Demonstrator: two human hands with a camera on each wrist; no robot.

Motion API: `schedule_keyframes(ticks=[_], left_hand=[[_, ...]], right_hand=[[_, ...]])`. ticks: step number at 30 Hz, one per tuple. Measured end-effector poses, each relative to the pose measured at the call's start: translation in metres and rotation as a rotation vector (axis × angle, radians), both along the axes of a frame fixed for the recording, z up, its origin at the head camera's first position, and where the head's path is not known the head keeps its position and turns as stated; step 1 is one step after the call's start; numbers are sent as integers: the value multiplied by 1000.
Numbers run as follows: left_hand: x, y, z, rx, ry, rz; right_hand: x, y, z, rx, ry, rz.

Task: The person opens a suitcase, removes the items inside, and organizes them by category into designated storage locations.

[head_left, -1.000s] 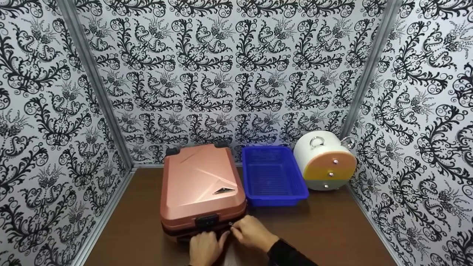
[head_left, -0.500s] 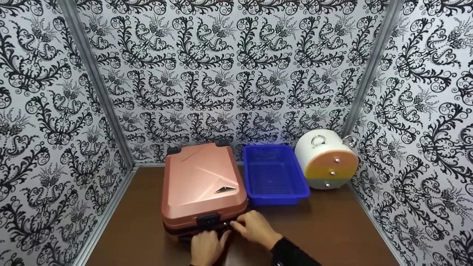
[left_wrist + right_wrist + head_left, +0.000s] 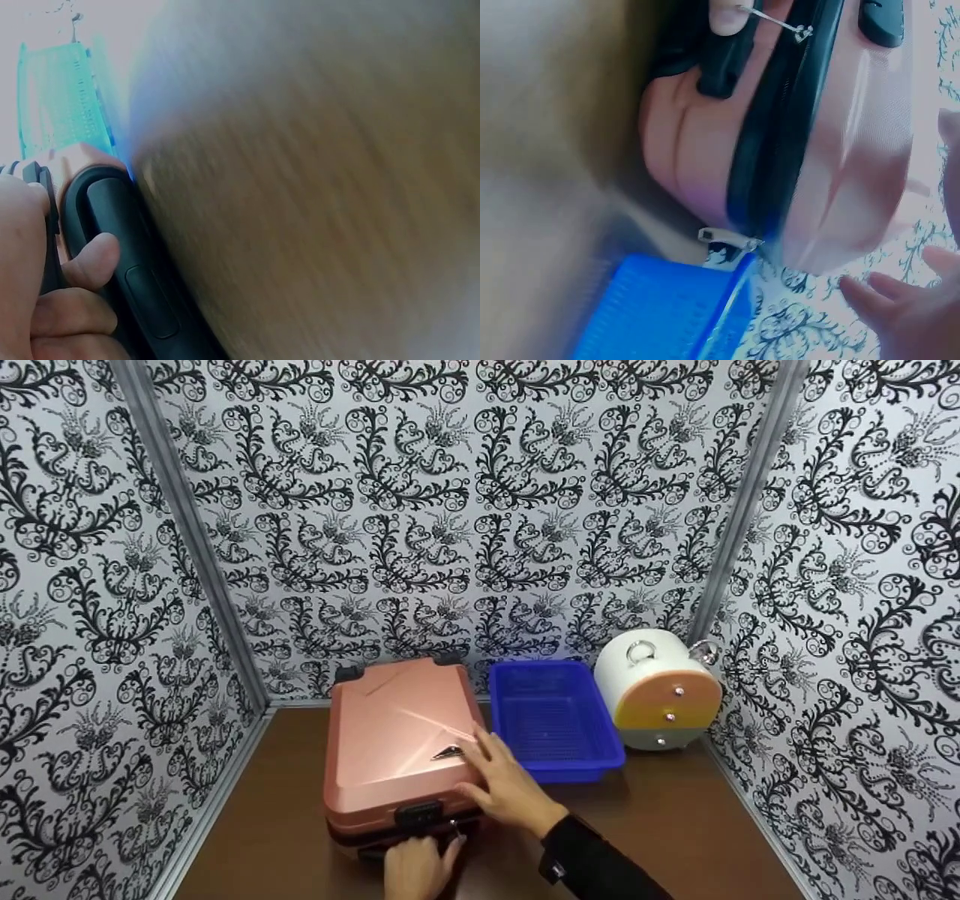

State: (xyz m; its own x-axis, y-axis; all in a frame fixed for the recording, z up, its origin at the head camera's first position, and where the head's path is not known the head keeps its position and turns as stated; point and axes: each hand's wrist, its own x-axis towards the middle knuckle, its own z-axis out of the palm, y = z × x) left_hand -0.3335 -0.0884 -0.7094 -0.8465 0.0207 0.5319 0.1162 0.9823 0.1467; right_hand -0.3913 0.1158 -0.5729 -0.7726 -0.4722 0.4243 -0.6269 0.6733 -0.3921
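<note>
A rose-gold suitcase [image 3: 405, 727] lies flat on the brown table, its lid down. My left hand [image 3: 416, 866] is at its front side, below the black combination lock [image 3: 418, 813]; in the left wrist view its fingers [image 3: 75, 311] curl at the black carry handle [image 3: 139, 262]. The left thumb is beside a silver zipper pull [image 3: 780, 22] on the front zip. Another zipper pull [image 3: 731, 238] hangs near the suitcase corner. My right hand [image 3: 506, 787] reaches over the lid's front right corner, fingers spread, fingertips beside the triangular badge [image 3: 448, 751].
A blue plastic basket [image 3: 611, 761] stands close along the suitcase's right side. Right of it is a round white drawer box [image 3: 615, 664] with orange, yellow and grey drawers. Patterned walls [image 3: 450, 547] enclose the brown table [image 3: 270, 810] on three sides.
My right hand has left the zipper area at the front and moved up onto the lid's right corner, its fingers spreading. The left hand stays nearly in place at the front.
</note>
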Motion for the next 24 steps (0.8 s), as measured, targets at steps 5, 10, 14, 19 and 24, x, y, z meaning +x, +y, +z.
schedule_keyframes(ticks=[5, 10, 14, 19, 24], left_hand=[[-3, 1, -1, 40, 22, -35], [-5, -1, 8, 61, -19, -112], [-5, 1, 18, 170, -63, -117], [1, 11, 29, 332, 6, -61], [8, 15, 36, 312, 51, -98]], right_hand=[[-2, -3, -3, 25, -83, 32], [-4, -3, -3, -24, -91, 34], [-5, -3, -3, -32, -97, 36], [-3, -5, -3, -33, -95, 47], [-4, -3, -7, -34, -84, 56]])
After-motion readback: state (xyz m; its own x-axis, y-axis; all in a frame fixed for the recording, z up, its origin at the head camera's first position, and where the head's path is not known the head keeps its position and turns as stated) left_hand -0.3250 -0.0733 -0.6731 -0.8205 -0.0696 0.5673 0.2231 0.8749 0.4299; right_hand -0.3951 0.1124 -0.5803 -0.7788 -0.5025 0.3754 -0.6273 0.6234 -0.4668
